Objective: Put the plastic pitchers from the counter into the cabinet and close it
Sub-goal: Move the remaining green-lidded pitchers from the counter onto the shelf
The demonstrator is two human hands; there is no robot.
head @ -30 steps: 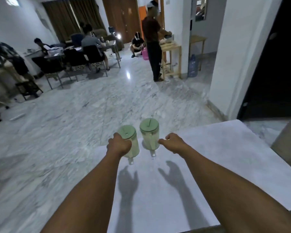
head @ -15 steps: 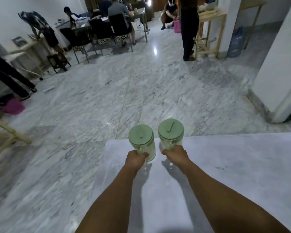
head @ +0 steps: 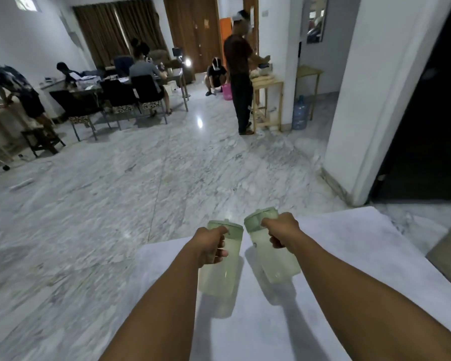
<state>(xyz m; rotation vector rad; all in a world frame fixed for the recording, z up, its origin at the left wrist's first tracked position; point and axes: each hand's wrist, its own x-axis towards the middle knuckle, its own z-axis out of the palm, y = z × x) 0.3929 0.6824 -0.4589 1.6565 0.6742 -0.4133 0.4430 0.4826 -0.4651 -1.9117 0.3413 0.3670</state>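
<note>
Now that both pale green translucent plastic pitchers have left the white desk (head: 323, 256), the left hand (head: 210, 247) grips the left pitcher (head: 219, 272) and the right hand (head: 281, 233) the right pitcher (head: 276, 259), ready for carrying to the unseen cabinet.

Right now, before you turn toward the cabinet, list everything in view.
plastic pitchers: 2, pale green with green lids, left pitcher and right pitcher side by side, lifted over the counter
counter: 1, white, below the hands
floor: grey-white marble
people: several, far end of the room, some seated at a dark table
wooden stand: 1, light wood, by the pillar
water bottle: 1, blue, on the floor
bucket: 1, pink, on the floor
left hand: gripping the left pitcher
right hand: gripping the right pitcher
</note>
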